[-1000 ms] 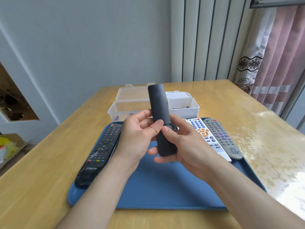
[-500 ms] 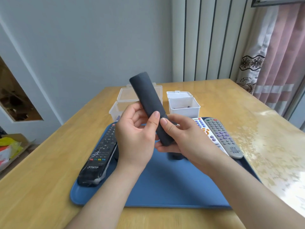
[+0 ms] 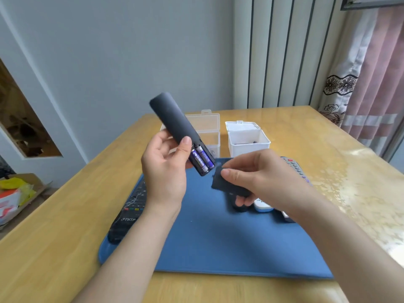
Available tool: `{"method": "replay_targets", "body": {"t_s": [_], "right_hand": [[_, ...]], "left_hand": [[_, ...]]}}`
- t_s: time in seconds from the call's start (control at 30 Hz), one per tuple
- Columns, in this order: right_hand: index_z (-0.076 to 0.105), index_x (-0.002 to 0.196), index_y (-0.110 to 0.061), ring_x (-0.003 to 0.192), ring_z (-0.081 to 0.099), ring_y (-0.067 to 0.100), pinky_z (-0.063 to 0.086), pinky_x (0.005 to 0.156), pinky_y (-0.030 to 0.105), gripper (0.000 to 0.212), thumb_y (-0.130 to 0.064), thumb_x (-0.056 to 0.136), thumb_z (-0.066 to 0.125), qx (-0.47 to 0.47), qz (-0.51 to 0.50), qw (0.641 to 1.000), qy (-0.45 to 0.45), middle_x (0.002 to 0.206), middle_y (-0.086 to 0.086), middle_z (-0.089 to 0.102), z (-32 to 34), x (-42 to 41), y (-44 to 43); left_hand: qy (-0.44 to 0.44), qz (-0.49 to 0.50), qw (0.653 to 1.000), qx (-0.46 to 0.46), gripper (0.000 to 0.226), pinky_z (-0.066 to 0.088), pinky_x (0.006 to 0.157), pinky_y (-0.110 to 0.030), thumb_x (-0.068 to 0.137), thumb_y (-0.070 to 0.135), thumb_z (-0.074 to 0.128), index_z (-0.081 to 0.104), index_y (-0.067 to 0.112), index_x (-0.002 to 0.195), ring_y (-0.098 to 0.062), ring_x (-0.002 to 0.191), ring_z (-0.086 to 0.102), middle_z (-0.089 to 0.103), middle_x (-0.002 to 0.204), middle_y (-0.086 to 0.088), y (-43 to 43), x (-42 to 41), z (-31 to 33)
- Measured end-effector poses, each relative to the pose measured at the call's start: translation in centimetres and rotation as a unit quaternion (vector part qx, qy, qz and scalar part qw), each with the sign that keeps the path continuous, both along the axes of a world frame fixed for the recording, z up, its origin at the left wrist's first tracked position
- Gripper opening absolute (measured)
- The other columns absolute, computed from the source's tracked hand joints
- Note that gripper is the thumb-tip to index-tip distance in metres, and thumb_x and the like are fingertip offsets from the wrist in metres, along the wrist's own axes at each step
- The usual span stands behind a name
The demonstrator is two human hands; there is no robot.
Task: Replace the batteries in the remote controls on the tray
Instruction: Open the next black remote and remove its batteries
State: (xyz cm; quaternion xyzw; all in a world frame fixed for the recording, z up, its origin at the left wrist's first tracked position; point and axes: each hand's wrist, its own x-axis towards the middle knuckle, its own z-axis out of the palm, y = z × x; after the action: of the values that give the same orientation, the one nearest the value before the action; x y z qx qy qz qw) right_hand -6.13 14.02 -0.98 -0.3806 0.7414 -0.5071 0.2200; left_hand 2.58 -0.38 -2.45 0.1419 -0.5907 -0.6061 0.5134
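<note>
My left hand (image 3: 164, 169) holds a slim dark remote (image 3: 172, 119) tilted up to the left, back side facing me. Its battery bay is uncovered, and two purple batteries (image 3: 201, 159) lie side by side in it. My right hand (image 3: 260, 173) pinches the dark battery cover (image 3: 227, 184) just right of and below the remote's lower end, over the blue tray (image 3: 218, 243). On the tray, a black remote (image 3: 129, 213) lies at the left, and a grey remote (image 3: 294, 167) and a white remote (image 3: 262, 205) show partly behind my right hand.
Behind the tray stand a clear plastic box (image 3: 207, 130) with its lid up and a white box (image 3: 248, 138) holding small items. The wooden table (image 3: 65, 226) has open surface to the left and right. A cardboard box (image 3: 19, 193) sits on the floor at left.
The battery cover has come off the dark remote and moved down to the right in my right hand. The batteries now show. My left hand kept the remote, tilted further left.
</note>
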Motion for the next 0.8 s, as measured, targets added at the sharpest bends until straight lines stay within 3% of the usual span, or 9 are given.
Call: {"method": "replay_targets", "body": {"t_s": [0.1,0.2,0.23,0.33,0.47,0.57,0.67,0.73,0.8], "right_hand": [[0.056,0.058,-0.014,0.046,0.048,0.017,0.04,0.05,0.029,0.037,-0.029,0.093,0.058,0.098,0.028,0.981,0.168,0.052,0.002,0.057,-0.9,1.0,-0.8],[0.059,0.063,-0.015,0.065,0.057,0.024,0.048,0.06,0.035,0.031,-0.028,0.091,0.056,0.121,-0.005,0.953,0.277,0.067,0.005,0.062,-1.6,1.2,-1.2],[0.065,0.07,-0.015,0.066,0.06,0.022,0.05,0.06,0.034,0.025,-0.027,0.09,0.057,0.101,-0.017,0.963,0.249,0.068,0.003,0.065,-1.6,0.9,-1.2],[0.071,0.085,-0.018,0.06,0.06,0.013,0.048,0.053,0.023,0.016,-0.032,0.088,0.065,0.051,-0.017,0.998,0.04,0.066,-0.005,0.064,-0.9,0.2,-0.8],[0.063,0.115,-0.011,0.085,0.074,0.023,0.058,0.067,0.025,0.026,-0.025,0.093,0.062,-0.079,0.024,0.969,-0.233,0.098,0.016,0.073,-0.9,0.5,-1.0],[0.065,0.114,-0.002,0.086,0.074,0.028,0.058,0.067,0.023,0.023,-0.012,0.099,0.051,-0.15,0.071,0.945,-0.282,0.101,0.023,0.072,-0.9,1.1,-1.0],[0.065,0.113,0.0,0.085,0.074,0.028,0.058,0.068,0.022,0.021,-0.008,0.099,0.051,-0.194,0.042,0.936,-0.29,0.096,0.022,0.073,-1.0,0.8,-1.1],[0.066,0.113,-0.001,0.084,0.074,0.028,0.059,0.069,0.023,0.021,-0.007,0.099,0.052,-0.204,0.018,0.941,-0.269,0.095,0.021,0.073,-1.1,0.5,-1.2],[0.069,0.109,-0.002,0.085,0.073,0.025,0.059,0.073,0.026,0.021,-0.006,0.099,0.051,-0.207,0.018,0.947,-0.244,0.091,0.018,0.073,-1.4,0.3,-1.2]], "left_hand": [[-0.04,-0.075,0.994,0.063,0.015,0.056,0.066,-0.035,0.094,0.006,0.057,0.065,0.009,0.106,-0.02,0.075,0.068,0.071,0.085,-0.004,0.2,-0.1,-0.1],[-0.036,-0.107,0.991,0.072,0.016,0.057,0.068,-0.034,0.094,0.006,0.057,0.065,0.008,0.107,-0.021,0.076,0.069,0.072,0.087,-0.004,0.4,-0.1,0.0],[-0.027,-0.108,0.991,0.074,0.015,0.057,0.067,-0.033,0.094,0.006,0.056,0.065,0.007,0.107,-0.021,0.076,0.069,0.072,0.086,-0.005,0.4,-0.1,0.1],[-0.015,-0.11,0.99,0.083,0.014,0.057,0.069,-0.034,0.094,0.006,0.056,0.065,0.004,0.105,-0.022,0.076,0.07,0.072,0.087,-0.007,0.1,0.0,0.3],[-0.05,-0.141,0.986,0.079,0.014,0.056,0.067,-0.035,0.094,0.01,0.057,0.067,0.006,0.103,-0.023,0.077,0.069,0.073,0.089,-0.009,0.3,0.1,0.1],[-0.097,-0.149,0.984,0.023,0.017,0.047,0.059,-0.033,0.092,0.017,0.062,0.069,0.01,0.106,-0.017,0.067,0.061,0.073,0.09,-0.009,0.7,-0.2,-0.2],[-0.103,-0.038,0.99,-0.093,0.031,0.046,0.07,-0.024,0.083,0.026,0.067,0.062,0.024,0.114,-0.011,0.081,0.059,0.067,0.101,0.003,0.5,-0.2,-0.3],[-0.099,0.05,0.966,-0.233,0.034,0.046,0.068,-0.021,0.079,0.02,0.068,0.055,0.027,0.109,-0.008,0.081,0.056,0.06,0.097,0.01,0.3,0.2,-0.2],[-0.121,0.061,0.921,-0.364,0.034,0.046,0.067,-0.021,0.078,0.012,0.068,0.052,0.027,0.103,-0.01,0.081,0.056,0.06,0.09,0.011,0.9,0.4,-0.3]]}}
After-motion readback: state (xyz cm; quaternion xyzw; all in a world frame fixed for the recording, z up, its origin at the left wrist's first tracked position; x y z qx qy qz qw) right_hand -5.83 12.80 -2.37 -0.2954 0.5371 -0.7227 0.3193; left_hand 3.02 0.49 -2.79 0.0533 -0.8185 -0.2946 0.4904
